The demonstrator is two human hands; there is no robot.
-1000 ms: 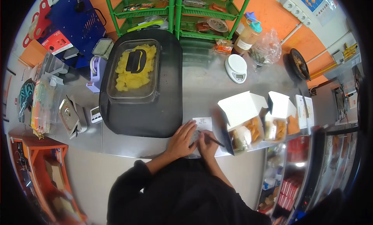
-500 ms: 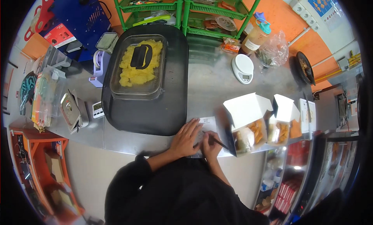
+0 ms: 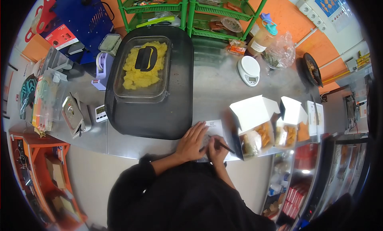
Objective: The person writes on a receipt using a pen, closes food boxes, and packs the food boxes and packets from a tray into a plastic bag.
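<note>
Dark pen [image 3: 226,146] over a printed slip [image 3: 214,128] on the steel counter [image 3: 215,91]
Right hand [image 3: 216,151] pinches the pen; left hand [image 3: 192,144], fingers outstretched, lies on the slip, just beside an open food box [image 3: 255,113]. The slip's print is too small to read.

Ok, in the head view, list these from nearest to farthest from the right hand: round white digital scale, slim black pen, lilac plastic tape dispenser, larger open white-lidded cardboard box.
From the right hand:
1. Black pen: held in its grip.
2. Larger box: just to the right.
3. White scale: farther back, to the right.
4. Tape dispenser: far left.
</note>
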